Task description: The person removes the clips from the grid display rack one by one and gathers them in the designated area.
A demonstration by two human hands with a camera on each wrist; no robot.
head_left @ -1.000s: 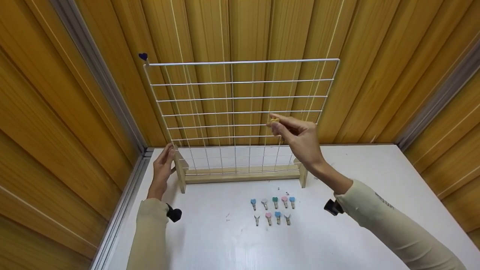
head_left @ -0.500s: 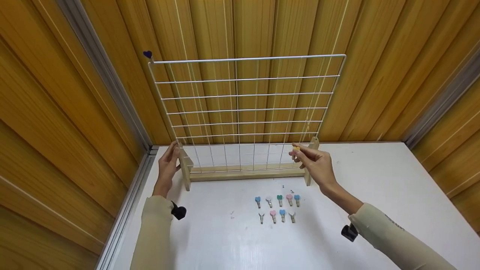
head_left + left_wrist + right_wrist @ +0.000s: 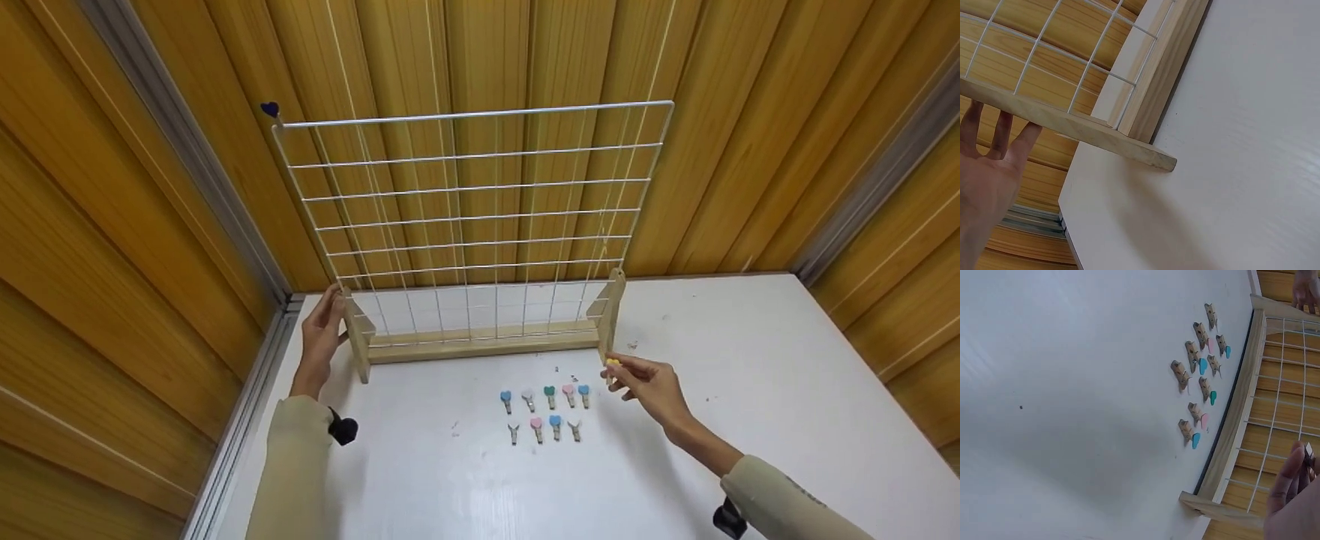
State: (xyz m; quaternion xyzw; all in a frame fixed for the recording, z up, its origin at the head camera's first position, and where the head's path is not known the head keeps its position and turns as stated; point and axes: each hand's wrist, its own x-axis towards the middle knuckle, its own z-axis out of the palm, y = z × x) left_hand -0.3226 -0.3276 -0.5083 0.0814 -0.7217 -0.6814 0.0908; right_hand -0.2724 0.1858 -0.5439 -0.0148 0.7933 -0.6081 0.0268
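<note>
In the head view, my right hand (image 3: 654, 388) pinches a small yellow-headed clothespin (image 3: 613, 363) near the foot of the stand's right end. My left hand (image 3: 321, 334) is at the left wooden post (image 3: 354, 330); the left wrist view shows its fingertips (image 3: 1026, 135) against the post's outer face, fingers fairly straight. The white wire grid (image 3: 454, 157) stands upright in the wooden base (image 3: 480, 349). A dark blue heart clothespin (image 3: 270, 109) sits on the grid's top left corner. In the right wrist view, the right hand (image 3: 1294, 495) partly hides the clothespin it holds.
Two rows of heart-topped clothespins (image 3: 550, 394) in blue, pink, green and white lie on the white table (image 3: 420, 480) before the stand. Wood-patterned panels (image 3: 480, 45) rise behind and at both sides. A metal rail (image 3: 247, 390) runs along the table's left edge.
My right hand has moved down and to the right from in front of the grid, with the yellow clothespin between its fingers. The left hand stays at the post. The head view shifts slightly.
</note>
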